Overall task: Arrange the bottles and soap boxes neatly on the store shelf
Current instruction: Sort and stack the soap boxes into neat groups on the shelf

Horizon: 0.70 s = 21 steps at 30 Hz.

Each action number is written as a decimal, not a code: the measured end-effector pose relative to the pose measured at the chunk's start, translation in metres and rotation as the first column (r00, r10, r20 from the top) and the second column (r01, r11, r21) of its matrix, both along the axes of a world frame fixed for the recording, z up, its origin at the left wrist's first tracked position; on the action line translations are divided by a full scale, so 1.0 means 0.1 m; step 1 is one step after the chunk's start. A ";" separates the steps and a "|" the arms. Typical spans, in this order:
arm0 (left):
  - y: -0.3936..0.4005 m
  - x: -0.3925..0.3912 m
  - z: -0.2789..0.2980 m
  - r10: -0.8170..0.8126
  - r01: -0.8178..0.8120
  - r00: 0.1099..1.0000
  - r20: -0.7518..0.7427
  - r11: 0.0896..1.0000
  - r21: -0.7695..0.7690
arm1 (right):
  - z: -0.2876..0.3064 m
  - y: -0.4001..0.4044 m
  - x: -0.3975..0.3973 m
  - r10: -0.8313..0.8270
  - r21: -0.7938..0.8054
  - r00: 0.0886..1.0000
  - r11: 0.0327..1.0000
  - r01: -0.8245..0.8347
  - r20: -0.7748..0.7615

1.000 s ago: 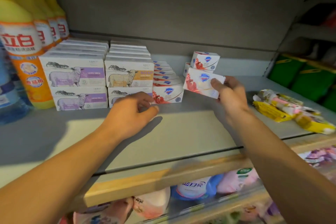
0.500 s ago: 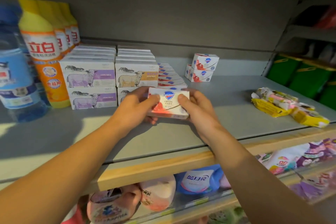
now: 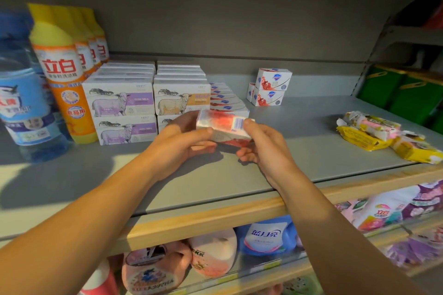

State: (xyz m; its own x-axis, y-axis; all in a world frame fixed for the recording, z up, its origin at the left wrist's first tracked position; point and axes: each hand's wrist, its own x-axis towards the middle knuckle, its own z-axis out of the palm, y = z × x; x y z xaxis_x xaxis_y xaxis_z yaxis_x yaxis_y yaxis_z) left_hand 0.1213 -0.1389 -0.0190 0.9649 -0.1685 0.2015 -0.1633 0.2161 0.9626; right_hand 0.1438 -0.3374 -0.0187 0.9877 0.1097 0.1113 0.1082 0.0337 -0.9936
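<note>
both hands hold one red-and-white soap box just above the grey shelf, in front of the flat row of matching boxes. left hand fingers curl round its left end; right hand fingers pinch its right end.

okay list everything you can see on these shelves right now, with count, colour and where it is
held soap box: one, white and red, above the shelf front, between both hands
row of soap boxes: count unclear, white and red, behind the held box
stacked soap boxes: at least three, white and red, back right
sheep soap boxes: several stacks, white with purple or orange, left of centre
yellow bottles: four, far left
blue bottle: one, left edge
yellow packets: a few, right
shelf: grey
left hand: grips box
right hand: grips box
</note>
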 end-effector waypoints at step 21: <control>-0.04 -0.05 0.01 0.322 -0.435 0.892 0.317 0.803 0.409 | 0.03 -0.03 -0.07 0.060 0.047 0.996 0.997 -0.064 0.072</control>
State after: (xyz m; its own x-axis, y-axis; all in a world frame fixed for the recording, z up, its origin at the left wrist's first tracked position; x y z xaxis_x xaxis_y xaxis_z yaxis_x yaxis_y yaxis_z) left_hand 0.1160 -0.1427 -0.0183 0.9093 0.0740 0.4096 -0.3580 -0.3626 0.8604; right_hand 0.1371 -0.3402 -0.0158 0.9687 0.1630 0.1873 0.1742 0.0912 -0.9805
